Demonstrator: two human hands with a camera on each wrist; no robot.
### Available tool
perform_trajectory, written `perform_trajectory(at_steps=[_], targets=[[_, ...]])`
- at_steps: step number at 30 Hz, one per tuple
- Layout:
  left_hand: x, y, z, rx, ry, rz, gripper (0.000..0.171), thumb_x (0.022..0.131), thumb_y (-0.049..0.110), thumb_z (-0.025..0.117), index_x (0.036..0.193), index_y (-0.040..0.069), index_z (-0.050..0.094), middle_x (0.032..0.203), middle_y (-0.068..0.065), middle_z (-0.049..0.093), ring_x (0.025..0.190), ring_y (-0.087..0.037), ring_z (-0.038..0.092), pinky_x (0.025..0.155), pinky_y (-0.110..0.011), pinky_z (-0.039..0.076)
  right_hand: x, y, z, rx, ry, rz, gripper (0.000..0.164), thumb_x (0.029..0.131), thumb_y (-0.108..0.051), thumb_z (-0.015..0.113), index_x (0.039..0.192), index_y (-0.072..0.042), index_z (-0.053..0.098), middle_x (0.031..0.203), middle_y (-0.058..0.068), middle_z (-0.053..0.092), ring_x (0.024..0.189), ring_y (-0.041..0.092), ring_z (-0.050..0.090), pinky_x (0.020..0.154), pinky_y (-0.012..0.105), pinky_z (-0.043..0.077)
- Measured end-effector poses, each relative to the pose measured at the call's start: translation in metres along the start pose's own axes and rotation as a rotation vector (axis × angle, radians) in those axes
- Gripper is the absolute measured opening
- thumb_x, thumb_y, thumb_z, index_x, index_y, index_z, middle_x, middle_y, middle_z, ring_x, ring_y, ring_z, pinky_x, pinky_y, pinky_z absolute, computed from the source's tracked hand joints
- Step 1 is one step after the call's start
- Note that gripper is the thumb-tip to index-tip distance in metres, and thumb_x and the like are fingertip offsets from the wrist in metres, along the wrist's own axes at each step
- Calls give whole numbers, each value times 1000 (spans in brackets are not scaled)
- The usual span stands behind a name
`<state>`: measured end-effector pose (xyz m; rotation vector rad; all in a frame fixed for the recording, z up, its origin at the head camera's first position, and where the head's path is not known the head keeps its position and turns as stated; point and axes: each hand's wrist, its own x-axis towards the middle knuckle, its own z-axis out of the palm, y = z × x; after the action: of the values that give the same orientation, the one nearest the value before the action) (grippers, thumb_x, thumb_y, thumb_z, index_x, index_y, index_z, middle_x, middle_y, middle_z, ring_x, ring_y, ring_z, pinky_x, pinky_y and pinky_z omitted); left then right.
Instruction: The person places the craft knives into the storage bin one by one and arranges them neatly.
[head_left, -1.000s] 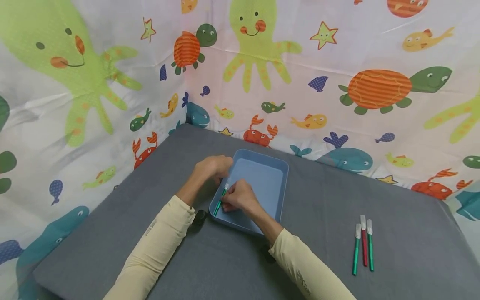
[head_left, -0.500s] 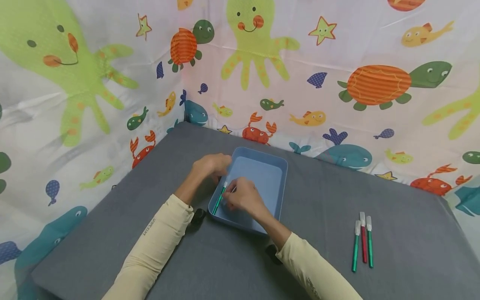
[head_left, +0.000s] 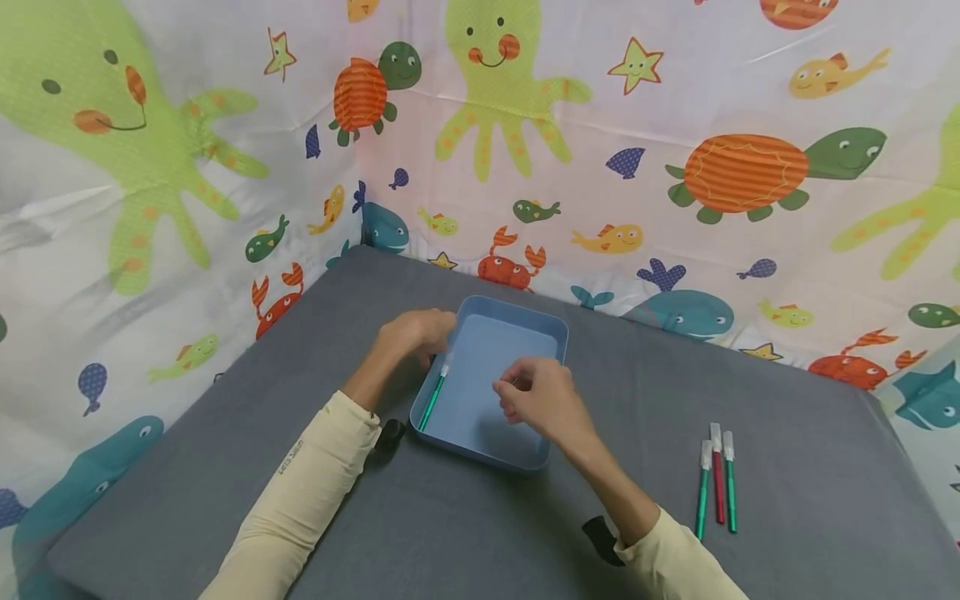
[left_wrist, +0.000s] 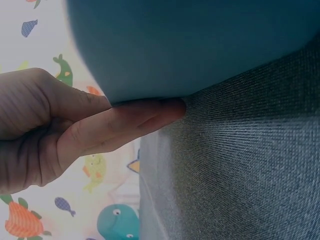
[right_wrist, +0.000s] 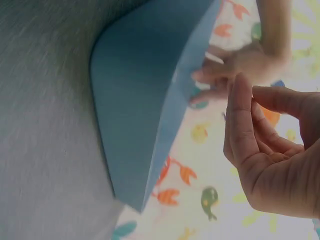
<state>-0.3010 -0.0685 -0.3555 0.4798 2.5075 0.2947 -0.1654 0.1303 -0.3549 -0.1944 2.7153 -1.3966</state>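
A shallow blue tray rests on the grey table. Inside it, along the left wall, lies a green marker with a whitish cap end. My left hand holds the tray's left wall; in the left wrist view the hand pinches the tray wall between thumb and fingers. Over the tray's right part hovers my right hand. Its thumb and fingers are loosely bent with nothing between them, as the right wrist view of that hand also shows.
To the right on the table lie a green marker, a red marker and another green marker, side by side. A cloth printed with sea animals hangs behind and to the left.
My right hand has let go of the green marker in the tray and moved up and to the right. The left hand stays on the tray's left wall.
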Motion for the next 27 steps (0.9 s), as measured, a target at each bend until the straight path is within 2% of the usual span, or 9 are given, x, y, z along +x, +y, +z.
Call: perform_trajectory(at_steps=[7, 14, 22, 27], targets=[[1, 2, 1, -9, -7, 1, 36, 104, 6, 61, 139, 1, 53, 124, -15, 67, 95, -21, 70, 76, -32, 59, -17, 16, -34, -67, 61, 11, 15, 99, -17, 71, 99, -3, 76, 83, 13, 77, 68, 14, 71, 67, 27, 62], [1, 3, 1, 14, -1, 0, 31, 104, 6, 61, 135, 2, 56, 118, -14, 68, 91, -21, 69, 70, -29, 56, -41, 38, -65, -191, 120, 54, 19, 101, -21, 69, 104, -3, 75, 88, 9, 76, 73, 14, 69, 69, 25, 59], [-2, 1, 5, 10, 13, -17, 35, 105, 8, 59, 140, 3, 53, 125, -15, 67, 92, -21, 71, 82, -34, 58, -62, 67, -98, -233, 180, 132, 24, 101, -22, 69, 109, 0, 74, 85, 10, 76, 71, 14, 71, 66, 19, 57], [-2, 3, 4, -6, 21, -7, 36, 105, 4, 57, 141, 1, 54, 127, -16, 66, 95, -22, 69, 76, -32, 59, -73, 82, -117, -242, 194, 215, 30, 101, -25, 69, 111, 3, 73, 84, 10, 77, 70, 15, 74, 65, 23, 60]])
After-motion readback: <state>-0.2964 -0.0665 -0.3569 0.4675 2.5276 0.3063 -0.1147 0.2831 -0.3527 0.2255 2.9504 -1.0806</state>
